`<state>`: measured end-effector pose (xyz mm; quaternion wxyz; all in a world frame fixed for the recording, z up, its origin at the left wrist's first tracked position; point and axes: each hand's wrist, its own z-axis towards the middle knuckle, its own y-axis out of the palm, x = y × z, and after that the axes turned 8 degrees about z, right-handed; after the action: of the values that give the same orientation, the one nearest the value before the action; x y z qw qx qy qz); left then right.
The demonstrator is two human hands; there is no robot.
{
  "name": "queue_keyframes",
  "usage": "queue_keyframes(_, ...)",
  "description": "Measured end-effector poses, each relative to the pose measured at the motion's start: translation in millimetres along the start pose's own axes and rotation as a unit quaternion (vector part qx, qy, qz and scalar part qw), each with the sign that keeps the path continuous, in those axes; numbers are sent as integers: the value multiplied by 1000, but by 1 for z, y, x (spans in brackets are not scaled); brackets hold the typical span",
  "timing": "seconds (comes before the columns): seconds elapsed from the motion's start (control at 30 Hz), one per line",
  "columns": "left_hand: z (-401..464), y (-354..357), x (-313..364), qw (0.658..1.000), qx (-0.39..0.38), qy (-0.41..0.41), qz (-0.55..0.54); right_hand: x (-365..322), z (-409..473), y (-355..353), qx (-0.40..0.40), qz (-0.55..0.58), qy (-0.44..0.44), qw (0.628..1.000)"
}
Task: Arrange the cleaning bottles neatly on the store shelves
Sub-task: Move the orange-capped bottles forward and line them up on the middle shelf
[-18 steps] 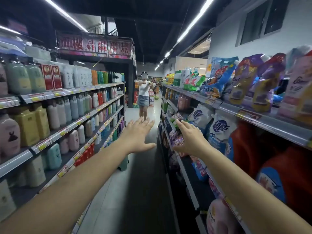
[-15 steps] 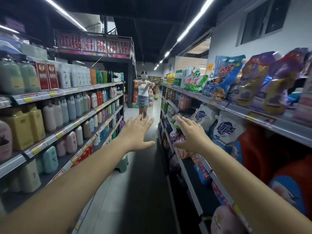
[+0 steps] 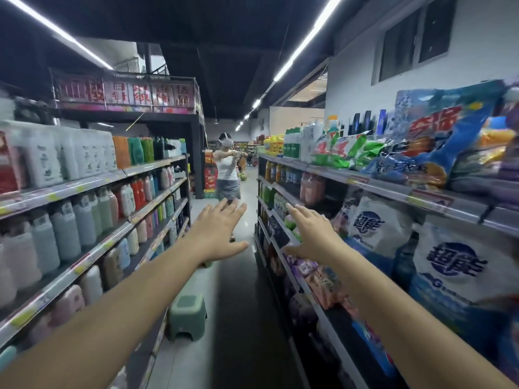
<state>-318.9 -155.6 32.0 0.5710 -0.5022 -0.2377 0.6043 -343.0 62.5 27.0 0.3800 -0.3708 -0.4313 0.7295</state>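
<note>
A long store aisle runs ahead under strip lights, with shelves on both sides and a grey floor (image 3: pixel 224 318) between them. Compared with half a second ago, the view has turned a little to the left and moved forward: the shelf on the right (image 3: pixel 379 189) now shows more of its white bags of washing powder (image 3: pixel 376 223), and a small green stool (image 3: pixel 187 315) has come into view below the left arm.

Both arms are stretched forward as before. The left hand (image 3: pixel 217 231) is held flat, fingers (image 3: pixel 224 209) straight and together, thumb out, and it grips nothing. The right hand (image 3: pixel 311 234) is also spread, fingers straight and pointing up the aisle, and it holds nothing. Its fingers have moved a little away from the right shelf edge, so they now hang in the air just beside it, not touching any product as far as I can see.

The cleaning bottles (image 3: pixel 67 228) stand in rows on the left shelf (image 3: pixel 92 181), well to the left of the left fingers and nearer the camera than the fingertips. More bottles (image 3: pixel 310 186) stand on the right shelf, beyond the right fingertips and a little above them. Far beyond both hands a person (image 3: pixel 228 169) stands in the aisle.

My judgement is that arranging has not started yet: no bottle is in a hand, and the person is only walking and reaching toward a place to work.
</note>
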Motion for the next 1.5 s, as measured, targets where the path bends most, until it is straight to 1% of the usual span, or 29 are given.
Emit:
queue_keyframes(0.1, 50, 39, -17, 1000, -4, 9, -7, 14, 54, 26, -11, -8, 4, 1000)
queue_keyframes(0.2, 99, 83, -28, 1000, -4, 29, 9, 30, 110, 50, -8, -14, 1, 1000)
queue_keyframes(0.37, 187, 154, -47, 999, -10, 36, -9, 66, 213, 93, -16, -15, -9, 1000)
queue_keyframes(0.57, 314, 215, -94, 1000, -7, 29, 1, 113, 345, 125, -33, -32, -14, 999)
queue_keyframes(0.77, 415, 279, -143, 999, 9, 30, -4, 131, 463, 161, -51, -43, -12, 998)
queue_keyframes(0.87, 465, 316, -170, 999, 8, 44, 1, 140, 520, 187, -49, -60, -7, 997)
queue_keyframes(1.07, 578, 381, -231, 993, 29, 111, -2, 159, 630, 231, -28, -64, 39, 997)
queue_keyframes(1.2, 657, 413, -259, 986, 39, 164, 3, 181, 697, 250, -24, -55, 92, 994)
queue_keyframes(1.3, 707, 440, -259, 980, 38, 192, -23, 205, 732, 269, -24, -54, 128, 990)
queue_keyframes(1.5, 797, 506, -234, 969, 40, 235, -67, 270, 790, 299, -22, -69, 174, 982)
